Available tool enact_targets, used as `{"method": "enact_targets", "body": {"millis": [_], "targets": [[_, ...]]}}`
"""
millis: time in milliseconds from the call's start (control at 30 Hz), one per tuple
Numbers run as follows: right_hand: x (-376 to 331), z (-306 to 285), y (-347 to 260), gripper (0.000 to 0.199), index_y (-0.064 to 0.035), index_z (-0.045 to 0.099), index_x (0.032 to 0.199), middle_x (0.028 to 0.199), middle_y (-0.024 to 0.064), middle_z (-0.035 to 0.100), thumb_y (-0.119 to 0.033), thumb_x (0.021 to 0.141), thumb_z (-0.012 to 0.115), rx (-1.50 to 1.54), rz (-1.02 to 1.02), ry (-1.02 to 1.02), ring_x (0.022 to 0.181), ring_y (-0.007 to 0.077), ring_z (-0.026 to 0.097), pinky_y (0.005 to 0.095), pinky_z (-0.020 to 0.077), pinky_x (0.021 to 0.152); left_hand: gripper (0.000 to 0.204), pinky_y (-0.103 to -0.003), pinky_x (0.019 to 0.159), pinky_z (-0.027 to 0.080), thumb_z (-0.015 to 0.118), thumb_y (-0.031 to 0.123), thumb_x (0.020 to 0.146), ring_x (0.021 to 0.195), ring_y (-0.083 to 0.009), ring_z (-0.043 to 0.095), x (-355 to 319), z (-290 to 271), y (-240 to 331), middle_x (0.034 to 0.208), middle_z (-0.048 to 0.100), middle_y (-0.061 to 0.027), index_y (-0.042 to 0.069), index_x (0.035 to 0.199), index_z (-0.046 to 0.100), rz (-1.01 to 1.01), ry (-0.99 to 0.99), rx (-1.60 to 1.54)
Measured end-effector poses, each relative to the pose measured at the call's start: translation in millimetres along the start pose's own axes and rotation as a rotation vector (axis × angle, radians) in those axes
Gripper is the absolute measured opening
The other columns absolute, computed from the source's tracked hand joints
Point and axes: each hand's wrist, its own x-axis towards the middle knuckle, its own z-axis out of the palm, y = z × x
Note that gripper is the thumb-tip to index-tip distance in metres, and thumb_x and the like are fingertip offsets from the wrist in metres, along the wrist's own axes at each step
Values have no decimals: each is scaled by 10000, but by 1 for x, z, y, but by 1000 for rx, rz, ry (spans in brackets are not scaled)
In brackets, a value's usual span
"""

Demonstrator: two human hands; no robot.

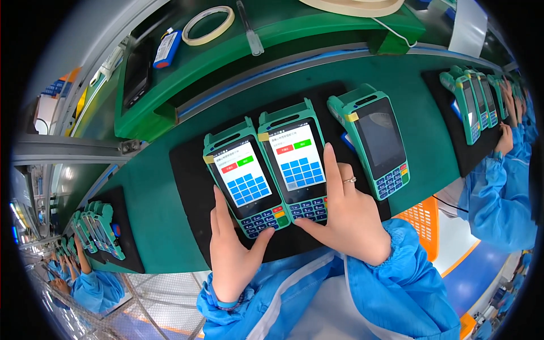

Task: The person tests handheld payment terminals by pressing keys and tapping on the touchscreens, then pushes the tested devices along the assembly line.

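Note:
Two green handheld payment terminals lie side by side on a black mat [190, 181], their screens lit with a blue key grid and red and green buttons. My left hand [232, 258] grips the left payment terminal [242, 181], fingers along its left side and thumb at the keypad's lower edge. My right hand [354, 224] holds the middle payment terminal [299, 164] from its right side, thumb at its lower keypad. To the right of that hand lies a third payment terminal [382, 136] with a dark screen. Each one has a yellow tab at its upper left corner.
A green shelf [283, 42] behind holds a tape roll [208, 25], a blue battery pack [167, 48], a black phone-like device [137, 73] and a pen [249, 28]. Co-workers' hands handle more terminals at right [481, 105] and left [102, 226]. An orange basket [422, 226] stands below the table edge.

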Motion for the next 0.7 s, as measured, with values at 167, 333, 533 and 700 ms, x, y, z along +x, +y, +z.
{"method": "enact_targets", "body": {"millis": [167, 333, 533, 700], "targets": [[-2, -25, 7, 901, 25, 329, 1354, 1079, 203, 511, -318, 656, 784, 53, -113, 131, 827, 312, 612, 350, 520, 674, 947, -326, 744, 515, 758, 133, 711, 936, -279, 593, -3, 0, 4, 1151, 458, -181, 10, 1431, 155, 18, 43, -21], [9, -61, 55, 571, -11, 470, 1289, 1214, 239, 496, -231, 784, 625, -66, -99, 653, 1095, 390, 496, 411, 400, 929, 963, -418, 984, 287, 794, 272, 675, 1164, -326, 399, -15, 2, -2, 1214, 461, -194, -11, 1406, 235, -19, 98, 182], [18, -53, 70, 1082, -19, 57, 1453, 1436, 262, 228, -836, 748, 137, 889, -111, 227, 1345, 351, 241, 430, 145, 1106, 914, -447, 1013, 211, 804, 271, 657, 1215, -333, 352, -17, 17, -2, 1252, 437, -212, 3, 1372, 302, 90, 190, 239], [12, -35, 55, 1035, 39, -5, 1433, 1484, 269, 53, -770, 804, 133, 947, -249, 153, 1391, 342, 101, 403, 80, 1114, 912, -464, 1043, 105, 815, 309, 626, 1308, -343, 236, -16, 13, -6, 1374, 340, -224, 13, 1349, 345, 70, 232, 275]]}}
